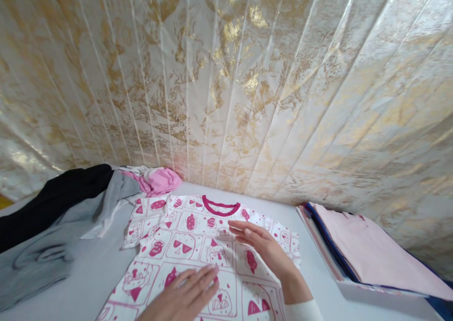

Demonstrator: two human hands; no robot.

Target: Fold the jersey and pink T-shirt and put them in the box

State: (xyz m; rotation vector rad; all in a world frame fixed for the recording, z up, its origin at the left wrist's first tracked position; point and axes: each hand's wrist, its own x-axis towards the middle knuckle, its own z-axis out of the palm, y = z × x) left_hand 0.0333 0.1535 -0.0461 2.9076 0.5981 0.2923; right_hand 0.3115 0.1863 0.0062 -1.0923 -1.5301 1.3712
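A white T-shirt (184,245) with a magenta cartoon print lies spread out on the table, its dark pink collar at the far side and both short sleeves out to the sides. Over its lower middle my left hand (187,290) is flat, fingers stretched to the right. My right hand (262,245) is above the chest below the collar, fingers extended to the left and nothing held in them. Whether the right palm touches the cloth I cannot tell. The shirt's bottom hem is out of view.
Loose clothes lie at the left: a black garment (67,193), a grey one (38,259) and a pink one (159,180). A stack of folded clothes (368,255), pale pink on top, sits at the right. A gold-patterned curtain (226,85) hangs behind the white table (318,288).
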